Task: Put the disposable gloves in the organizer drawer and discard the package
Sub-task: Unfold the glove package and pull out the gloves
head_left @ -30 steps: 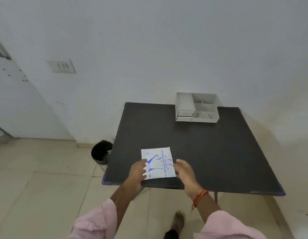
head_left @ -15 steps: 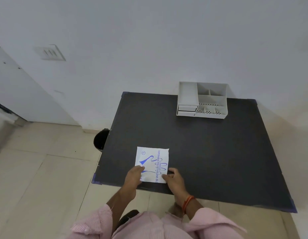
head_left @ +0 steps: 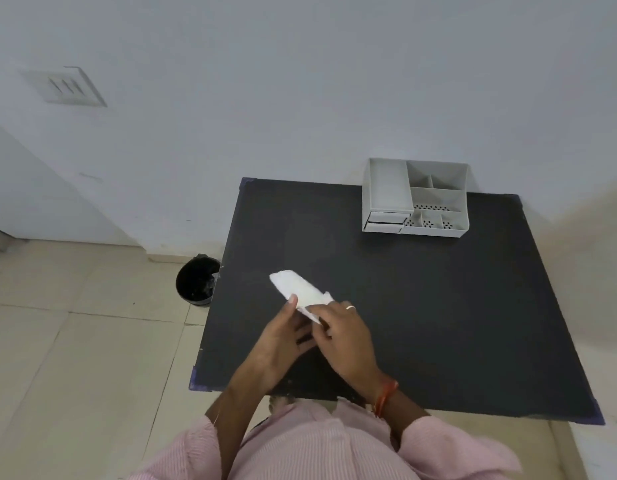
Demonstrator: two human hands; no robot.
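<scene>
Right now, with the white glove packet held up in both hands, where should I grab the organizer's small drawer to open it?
Grip the front face of the small drawer in the grey plastic organizer, coming from the near side. It sits at the lower left and faces the person; no handle shows, so I would pinch its edges. Both the left hand and right hand hold the white glove packet; free one.

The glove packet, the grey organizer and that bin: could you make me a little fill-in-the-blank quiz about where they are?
1. The white glove packet is held by ____ hands.
2. The grey organizer stands at the table's far edge, against the ____.
3. The black bin stands on the ____, beside the table's left edge.

Missing words: both; wall; floor
</scene>
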